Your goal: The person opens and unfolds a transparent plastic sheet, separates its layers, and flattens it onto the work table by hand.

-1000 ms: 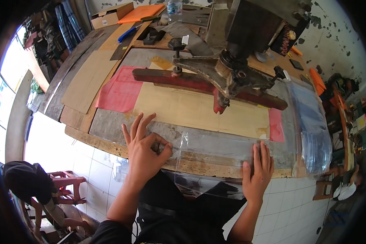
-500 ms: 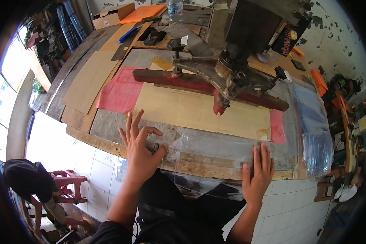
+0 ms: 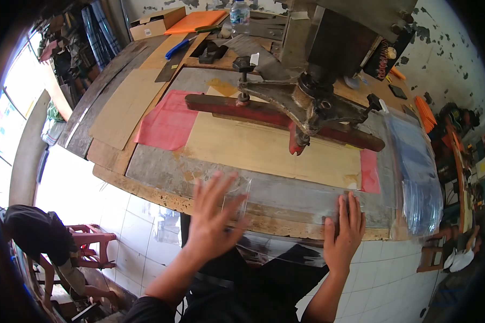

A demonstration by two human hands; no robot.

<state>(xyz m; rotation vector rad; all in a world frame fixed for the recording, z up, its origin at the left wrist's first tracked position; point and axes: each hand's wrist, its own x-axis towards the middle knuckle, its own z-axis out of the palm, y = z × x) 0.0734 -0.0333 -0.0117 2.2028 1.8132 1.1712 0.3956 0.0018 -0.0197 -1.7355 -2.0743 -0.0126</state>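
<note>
A clear plastic sheet (image 3: 288, 202) lies along the front edge of the work table and hangs down over it toward my lap. My right hand (image 3: 343, 231) rests flat on the right part of this sheet, fingers stretched out. At the sheet's left end is my left hand (image 3: 213, 220), its fingers spread and slightly blurred by motion; nothing shows in it. Whether it touches the sheet I cannot tell. Beyond both hands a tan sheet (image 3: 237, 145) with red pieces at its ends lies under a machine's red bar (image 3: 253, 116).
The machine's metal head (image 3: 312, 102) stands over the table's middle. A stack of clear plastic sleeves (image 3: 417, 177) is at the right. Cardboard (image 3: 126, 107), a blue-handled cutter (image 3: 178, 48) and a water bottle (image 3: 240, 16) lie or stand farther back. Another person (image 3: 43, 237) bends at the lower left.
My left hand has moved right and slightly down, and its curled thumb and forefinger have spread apart. The right hand stays in place. The view has shifted a little.
</note>
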